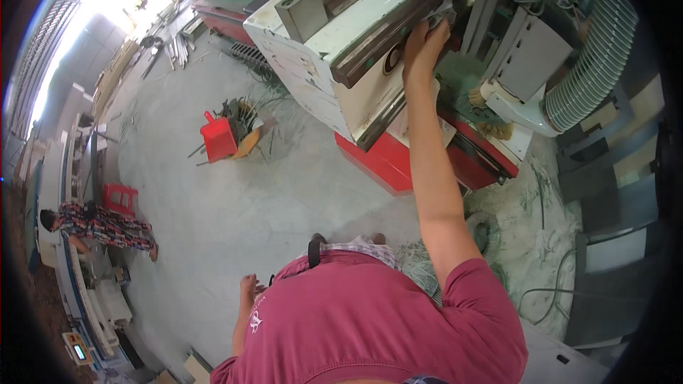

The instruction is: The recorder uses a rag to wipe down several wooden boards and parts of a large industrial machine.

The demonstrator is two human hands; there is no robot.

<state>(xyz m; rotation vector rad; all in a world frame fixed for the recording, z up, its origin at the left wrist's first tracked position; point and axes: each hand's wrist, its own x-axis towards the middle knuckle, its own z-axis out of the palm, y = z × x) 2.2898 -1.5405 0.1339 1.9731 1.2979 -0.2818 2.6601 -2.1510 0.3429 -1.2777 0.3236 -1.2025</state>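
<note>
My right arm reaches up and forward to a large white machine beam [299, 78] with dark metal rails. Up against the dark rail [384, 35] on its side is my right hand [425, 50], closed on a crumpled pale grey cloth [444, 14]. Part of that cloth is hidden by the fingers. Low at my left side hangs my left hand [250, 287], away from the machine. Its fingers look loosely bent and apart, with nothing visible in them.
A red machine base [377, 163] sits under the beam. At right, a ribbed clear hose [594, 50] joins the machine. A red dustpan [218, 136] stands on the floor by a pile of scraps. Far left, a person [99, 226] works at a bench near a red stool [120, 199].
</note>
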